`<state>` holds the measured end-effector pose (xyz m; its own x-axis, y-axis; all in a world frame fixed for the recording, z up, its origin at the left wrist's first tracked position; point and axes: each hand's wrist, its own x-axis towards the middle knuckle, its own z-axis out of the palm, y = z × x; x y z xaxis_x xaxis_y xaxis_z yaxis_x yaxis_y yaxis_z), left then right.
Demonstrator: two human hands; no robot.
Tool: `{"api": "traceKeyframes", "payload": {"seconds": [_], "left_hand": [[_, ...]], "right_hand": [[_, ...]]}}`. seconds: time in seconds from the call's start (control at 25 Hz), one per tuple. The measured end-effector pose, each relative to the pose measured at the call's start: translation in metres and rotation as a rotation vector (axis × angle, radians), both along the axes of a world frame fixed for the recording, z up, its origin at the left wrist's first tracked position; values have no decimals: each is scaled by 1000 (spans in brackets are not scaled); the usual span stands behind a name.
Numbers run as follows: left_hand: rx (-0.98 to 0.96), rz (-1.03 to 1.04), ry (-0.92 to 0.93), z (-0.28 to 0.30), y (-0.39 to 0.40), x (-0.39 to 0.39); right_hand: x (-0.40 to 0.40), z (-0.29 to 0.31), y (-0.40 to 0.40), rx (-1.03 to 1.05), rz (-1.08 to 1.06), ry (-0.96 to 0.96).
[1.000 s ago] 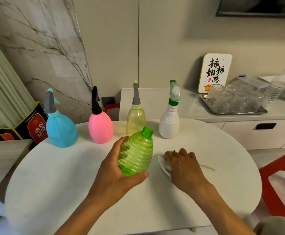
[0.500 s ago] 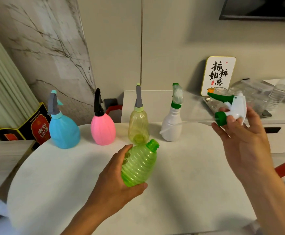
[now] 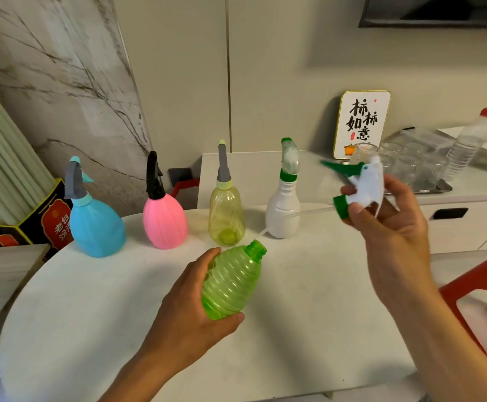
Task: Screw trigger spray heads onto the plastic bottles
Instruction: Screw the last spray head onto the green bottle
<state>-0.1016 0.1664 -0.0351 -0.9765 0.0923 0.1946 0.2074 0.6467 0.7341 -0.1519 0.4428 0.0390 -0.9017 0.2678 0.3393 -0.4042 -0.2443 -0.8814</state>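
The left hand (image 3: 190, 309) is wrapped around the belly of a ribbed green bottle (image 3: 230, 282), thumb underneath and fingers curled over the top. The bottle is held above the round white desk (image 3: 309, 314), tilted so its open, capless neck points toward 1 o'clock. The right hand (image 3: 390, 227) is raised at 2 o'clock from the bottle, well apart from it, pinching a white trigger spray head (image 3: 365, 184) between thumb and fingers. The head's green nozzle points toward 9 o'clock and its green screw collar sits just by the thumb. A thin clear dip tube (image 3: 294, 217) trails from the collar down toward 8 o'clock, its tip ending just short of the bottle's mouth.

Along the desk's far edge, from 10 to 12 o'clock, stand four bottles with spray heads already on: a blue bottle (image 3: 96, 224), a pink bottle (image 3: 164, 221), a yellow bottle (image 3: 226, 216) and a white bottle (image 3: 283, 213), all upright and spaced apart.
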Motion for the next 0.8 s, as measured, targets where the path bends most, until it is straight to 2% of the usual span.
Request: {"api": "traceKeyframes", "payload": {"seconds": [0.16, 0.4, 0.64, 0.8], "left_hand": [[-28, 49, -10, 0, -3, 0], [-24, 29, 8, 3, -3, 0], [-14, 37, 16, 4, -5, 0], [-8, 38, 23, 5, -4, 0]], "right_hand": [[-2, 6, 14, -82, 38, -46], [2, -6, -16, 48, 137, -57], [-2, 1, 3, -26, 0, -46], [-2, -2, 2, 6, 52, -84]]}}
